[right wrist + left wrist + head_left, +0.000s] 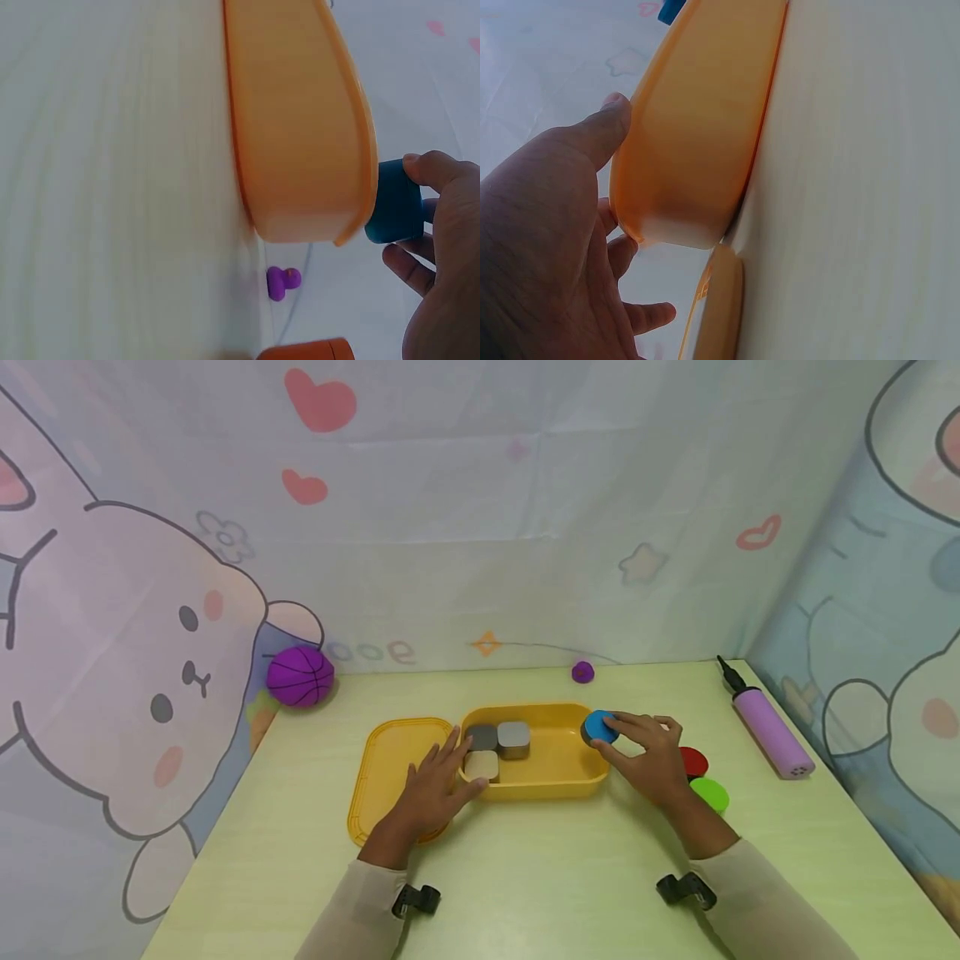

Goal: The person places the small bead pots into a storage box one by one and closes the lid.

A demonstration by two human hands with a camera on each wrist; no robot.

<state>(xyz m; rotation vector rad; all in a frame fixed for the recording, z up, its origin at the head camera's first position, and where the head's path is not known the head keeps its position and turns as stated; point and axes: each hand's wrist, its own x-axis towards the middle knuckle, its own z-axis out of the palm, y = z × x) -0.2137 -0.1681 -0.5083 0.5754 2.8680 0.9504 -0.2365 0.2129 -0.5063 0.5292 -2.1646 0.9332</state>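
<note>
A yellow rectangular box (555, 789) stands on the table. In its left part sit a dark grey block (482, 737), a light grey block (513, 739) and a beige block (482, 766). My left hand (433, 792) rests at the box's left end, fingers spread and thumb at the near rim; in the left wrist view, the thumb (615, 120) touches the rim. My right hand (651, 758) pinches a blue round block (600, 727) between thumb and fingers. That block is at rim height by the box's right end, as the right wrist view shows.
A yellow lid (390, 768) lies left of the box, partly under my left hand. Red (694, 763) and green (710, 795) round blocks are beside my right wrist. Farther out are a purple ball (300, 677), a small purple piece (582, 672) and a pink hand pump (772, 731).
</note>
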